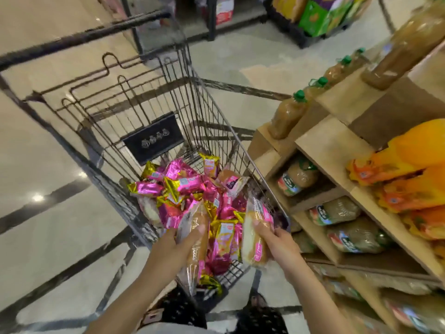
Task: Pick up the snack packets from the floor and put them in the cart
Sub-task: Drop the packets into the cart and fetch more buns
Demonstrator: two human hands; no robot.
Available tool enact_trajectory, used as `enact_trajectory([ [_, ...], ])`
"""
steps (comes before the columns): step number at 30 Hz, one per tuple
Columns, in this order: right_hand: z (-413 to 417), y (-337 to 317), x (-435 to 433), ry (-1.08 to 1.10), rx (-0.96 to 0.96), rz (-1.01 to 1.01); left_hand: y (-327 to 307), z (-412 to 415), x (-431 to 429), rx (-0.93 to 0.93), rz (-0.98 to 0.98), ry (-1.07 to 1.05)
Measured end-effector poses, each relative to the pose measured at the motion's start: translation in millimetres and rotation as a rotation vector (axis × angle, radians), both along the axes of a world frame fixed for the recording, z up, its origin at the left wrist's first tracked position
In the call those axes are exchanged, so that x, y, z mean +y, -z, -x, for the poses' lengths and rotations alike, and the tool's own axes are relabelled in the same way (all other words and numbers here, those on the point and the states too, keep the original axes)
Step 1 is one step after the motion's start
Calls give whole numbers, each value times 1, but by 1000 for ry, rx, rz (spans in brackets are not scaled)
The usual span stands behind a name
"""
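**— What's in your hands?**
— My left hand [179, 244] is curled round a long bun packet [195, 256] in clear wrap, low in the middle of the frame. My right hand [280, 243] grips a second bun packet [254, 242] with pink print, just to the right. I hold both over the near end of the wire cart [108, 186].

**— And the other snacks?**
— A heap of pink-and-gold snack packets [187, 189] lies in the cart's basket at the centre of the frame, just beyond my hands.

**— Farther off?**
— Along the right edge, wooden shelves [332, 141] carry green-capped bottles [287, 116] and orange packs [409, 169]. Pale floor [48, 237] with dark stripes fills the left.
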State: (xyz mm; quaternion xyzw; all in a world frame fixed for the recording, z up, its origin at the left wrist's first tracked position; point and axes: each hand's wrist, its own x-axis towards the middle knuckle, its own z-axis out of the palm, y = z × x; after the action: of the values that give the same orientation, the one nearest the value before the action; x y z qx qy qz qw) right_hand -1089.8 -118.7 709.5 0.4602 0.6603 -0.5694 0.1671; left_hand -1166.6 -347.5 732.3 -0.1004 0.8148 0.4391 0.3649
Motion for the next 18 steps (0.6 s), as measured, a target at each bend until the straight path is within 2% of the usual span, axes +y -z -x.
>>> enact_trajectory([
  [4, 16, 5, -22, 68, -86, -84, 0, 51, -5, 13, 58, 141],
  [7, 27, 5, -33, 100, -121, -133, 3, 76, -2, 96, 96, 223],
  [14, 42, -1, -45, 78, -211, -157, 13, 105, 14, 132, 114, 299],
  [18, 23, -7, -51, 215, -153, -140, 10, 101, 18, 167, 96, 394],
])
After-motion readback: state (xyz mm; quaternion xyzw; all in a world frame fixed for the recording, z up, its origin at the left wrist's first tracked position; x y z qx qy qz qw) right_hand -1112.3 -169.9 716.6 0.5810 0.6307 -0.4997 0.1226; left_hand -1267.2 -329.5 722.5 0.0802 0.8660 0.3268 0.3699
